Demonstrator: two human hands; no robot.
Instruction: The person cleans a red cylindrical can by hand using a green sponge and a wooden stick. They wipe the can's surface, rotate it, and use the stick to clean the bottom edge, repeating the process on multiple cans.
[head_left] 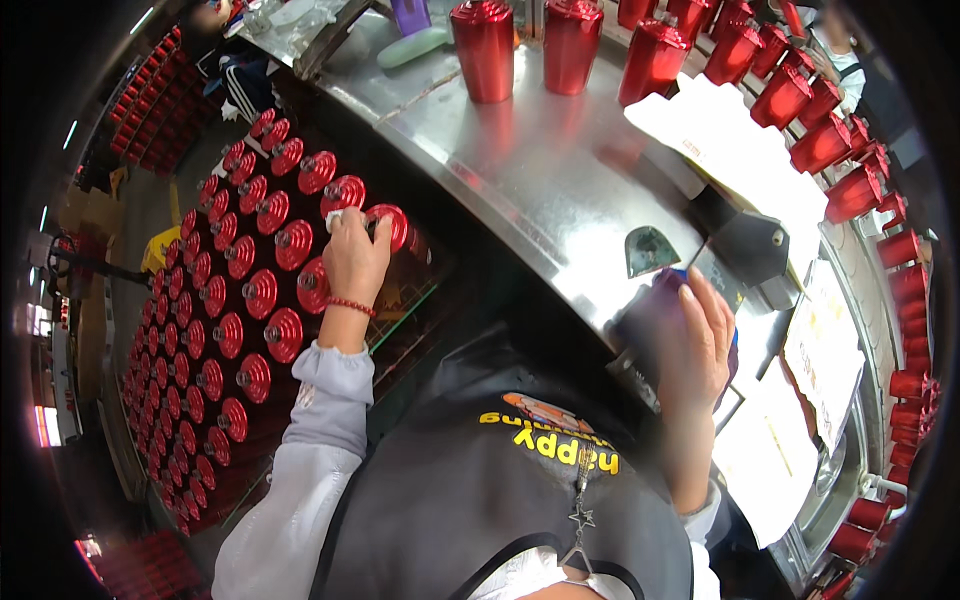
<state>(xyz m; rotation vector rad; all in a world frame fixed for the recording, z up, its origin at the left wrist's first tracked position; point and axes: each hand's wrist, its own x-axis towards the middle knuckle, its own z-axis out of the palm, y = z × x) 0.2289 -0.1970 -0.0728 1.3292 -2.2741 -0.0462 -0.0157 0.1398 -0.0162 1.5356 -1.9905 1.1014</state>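
Observation:
At the near upper corner of a packed rack, my left hand [357, 255] is closed on the top of a red lidded canister [398, 226]. A bit of something white shows by its fingers. Beside it stand more red canisters [294, 243] in rows, their stepped round lids and small knobs facing up. My right hand [703, 340] is over the near edge of the metal table, its fingers bent over a dark purple cloth [660, 297]. The cloth shows on both sides of that hand and is blurred. A dark green flat piece [651, 251] lies just beyond it.
Glossy red canisters [483, 55] stand along the far side of the metal table [480, 160]. A pale green oblong item [414, 47] lies near them. White sheets [770, 450] and a dark angular block [748, 246] are at the right. Other people are partly visible at the far edges.

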